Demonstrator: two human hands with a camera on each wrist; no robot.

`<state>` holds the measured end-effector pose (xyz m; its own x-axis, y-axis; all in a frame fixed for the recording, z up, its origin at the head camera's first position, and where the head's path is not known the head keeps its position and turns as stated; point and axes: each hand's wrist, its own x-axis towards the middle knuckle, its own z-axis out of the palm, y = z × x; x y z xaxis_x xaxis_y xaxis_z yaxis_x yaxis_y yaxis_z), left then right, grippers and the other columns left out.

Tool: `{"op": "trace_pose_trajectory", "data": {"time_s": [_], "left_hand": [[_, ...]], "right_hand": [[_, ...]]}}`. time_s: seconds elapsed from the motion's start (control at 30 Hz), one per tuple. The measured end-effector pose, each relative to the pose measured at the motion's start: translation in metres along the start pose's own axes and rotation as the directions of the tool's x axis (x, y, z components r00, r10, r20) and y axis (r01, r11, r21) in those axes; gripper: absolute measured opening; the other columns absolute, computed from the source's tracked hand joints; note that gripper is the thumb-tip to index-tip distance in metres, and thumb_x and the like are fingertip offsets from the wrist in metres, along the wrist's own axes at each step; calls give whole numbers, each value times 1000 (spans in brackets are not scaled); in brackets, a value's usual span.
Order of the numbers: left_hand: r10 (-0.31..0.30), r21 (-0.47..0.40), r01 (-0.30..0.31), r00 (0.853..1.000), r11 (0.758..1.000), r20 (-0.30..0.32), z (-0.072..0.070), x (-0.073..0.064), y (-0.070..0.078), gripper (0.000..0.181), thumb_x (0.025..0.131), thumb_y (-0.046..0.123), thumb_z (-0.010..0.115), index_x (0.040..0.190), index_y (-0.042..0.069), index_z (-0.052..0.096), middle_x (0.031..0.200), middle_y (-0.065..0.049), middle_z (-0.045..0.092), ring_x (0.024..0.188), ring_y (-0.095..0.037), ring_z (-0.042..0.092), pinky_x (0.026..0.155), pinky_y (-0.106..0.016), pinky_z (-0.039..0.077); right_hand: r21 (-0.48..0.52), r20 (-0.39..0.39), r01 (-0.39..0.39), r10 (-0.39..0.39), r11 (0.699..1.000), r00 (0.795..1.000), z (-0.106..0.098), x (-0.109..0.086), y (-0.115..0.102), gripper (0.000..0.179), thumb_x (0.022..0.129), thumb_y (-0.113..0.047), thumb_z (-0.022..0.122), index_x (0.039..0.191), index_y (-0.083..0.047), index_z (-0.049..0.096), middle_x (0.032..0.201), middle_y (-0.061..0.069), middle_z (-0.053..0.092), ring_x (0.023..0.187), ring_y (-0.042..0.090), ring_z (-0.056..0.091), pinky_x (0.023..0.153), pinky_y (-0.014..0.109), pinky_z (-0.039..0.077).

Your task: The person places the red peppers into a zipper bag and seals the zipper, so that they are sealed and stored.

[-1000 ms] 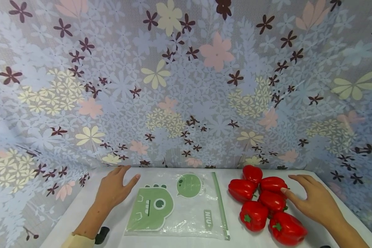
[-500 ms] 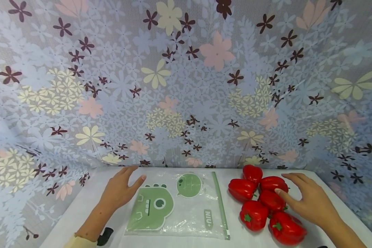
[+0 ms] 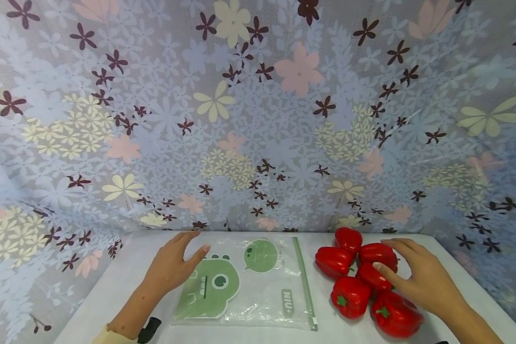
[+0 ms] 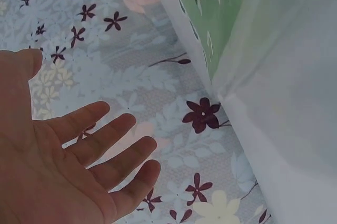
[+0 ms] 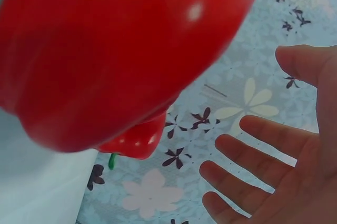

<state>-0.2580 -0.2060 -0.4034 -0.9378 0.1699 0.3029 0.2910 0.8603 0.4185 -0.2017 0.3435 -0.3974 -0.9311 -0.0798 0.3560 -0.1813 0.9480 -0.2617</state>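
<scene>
I see both hands have moved inward, fingers spread, bringing things closer to reach: a clear bag (image 3: 262,303) just right of the left hand (image 3: 169,267), red peppers (image 3: 370,276) left of the right hand (image 3: 421,277); whether touching, I can't tell.

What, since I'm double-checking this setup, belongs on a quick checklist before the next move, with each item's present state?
1. Right grip free: ok, fingers extended, nothing held.
2. Left grip free: ok, nothing held.
3. Clear bag lying flat on the white table: ok.
4. Green closure strip unsealed: cannot tell from these views.
5. Red peppers spaced apart: not ok, all six are clustered together.
6. Right grip clear of the peppers: cannot tell, they overlap in the head view.
</scene>
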Motion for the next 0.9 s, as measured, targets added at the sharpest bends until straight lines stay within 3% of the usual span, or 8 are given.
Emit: {"op": "trace_pose_trajectory", "data": {"time_s": [0.27, 0.57, 0.9], "left_hand": [[2, -29, -1, 999, 1000, 39, 7, 0, 12, 77, 102, 70, 51, 152, 12, 57, 152, -15, 58, 137, -43, 57, 110, -66, 44], [20, -72, -16, 998, 997, 59, 22, -1, 29, 65, 103, 62, 59, 149, 16, 59, 142, -7, 66, 129, -35, 63, 103, -59, 52], [56, -126, -42, 993, 991, 107, 37, 4, 49, 66, 101, 62, 61, 148, 16, 59, 135, -7, 68, 121, -33, 67, 96, -57, 55]], "right_hand": [[35, -25, 39, -38, 999, 999, -4, -3, -9, 74, 89, -53, 82, 141, -4, 62, 137, 27, 61, 120, 54, 57, 89, 79, 48], [56, 14, 79, -80, 995, 997, 0, -8, -25, 73, 87, -52, 84, 142, -9, 63, 136, 20, 64, 119, 48, 61, 87, 75, 53], [77, 10, 127, -128, 989, 992, 2, -13, -45, 73, 84, -53, 87, 139, -11, 66, 136, 14, 65, 121, 44, 61, 87, 71, 56]]}}
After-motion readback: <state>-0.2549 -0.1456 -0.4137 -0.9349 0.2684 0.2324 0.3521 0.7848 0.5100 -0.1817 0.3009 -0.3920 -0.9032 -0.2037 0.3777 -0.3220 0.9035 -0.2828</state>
